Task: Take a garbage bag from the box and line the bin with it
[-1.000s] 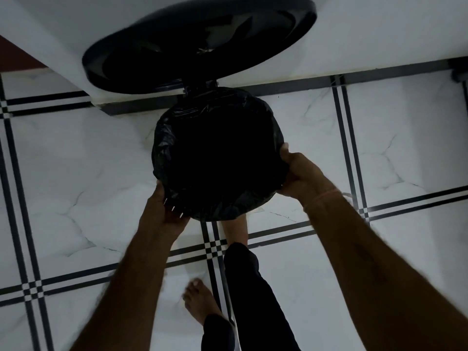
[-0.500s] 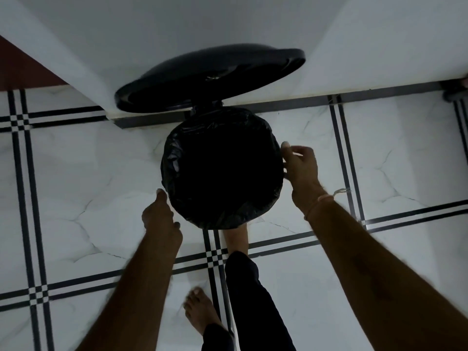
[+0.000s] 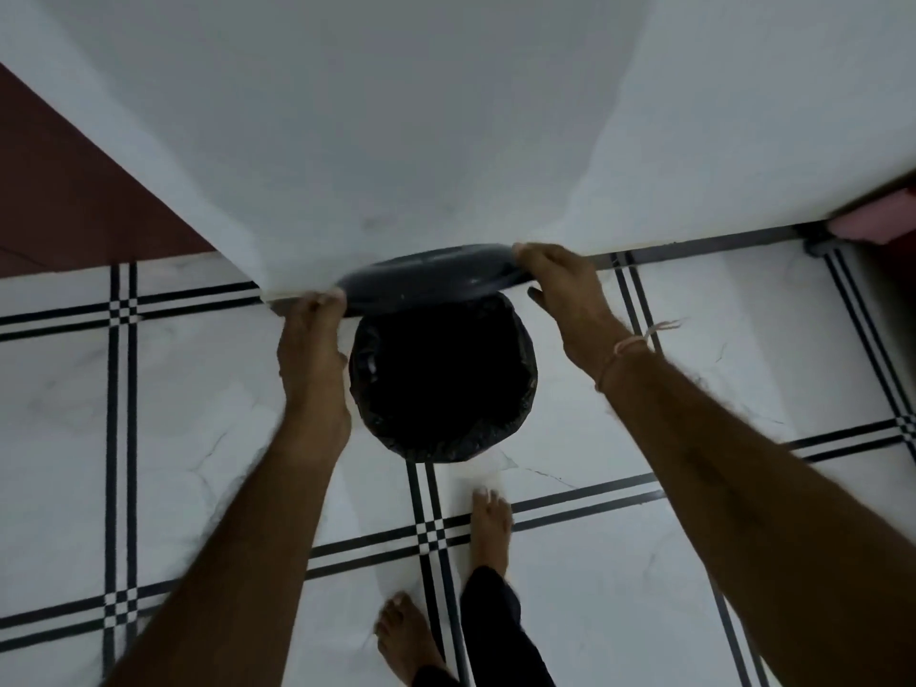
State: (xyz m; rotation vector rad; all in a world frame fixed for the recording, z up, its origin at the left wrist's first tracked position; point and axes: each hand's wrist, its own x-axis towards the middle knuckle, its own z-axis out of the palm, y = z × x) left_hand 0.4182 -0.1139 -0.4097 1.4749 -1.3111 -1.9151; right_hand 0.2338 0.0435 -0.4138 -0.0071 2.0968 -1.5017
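A round black bin (image 3: 442,384) stands on the floor against the white wall. A black garbage bag (image 3: 525,384) lines it, its crinkled edge folded over the rim. The bin's dark lid (image 3: 426,280) stands raised at the back, seen nearly edge-on. My left hand (image 3: 310,349) grips the lid's left edge with its fingertips. My right hand (image 3: 565,285) grips the lid's right edge, fingers on top and thumb below. The garbage bag box is not in view.
White marble floor tiles (image 3: 148,438) with black double lines surround the bin. My two bare feet (image 3: 490,528) stand just in front of it. A dark red surface (image 3: 74,200) lies at the left, and a pink object (image 3: 877,220) at the far right by the wall.
Both hands left the bag's rim and rose to the lid's edges. My foot came off the front of the bin. The camera pulled back, so the bin looks smaller.
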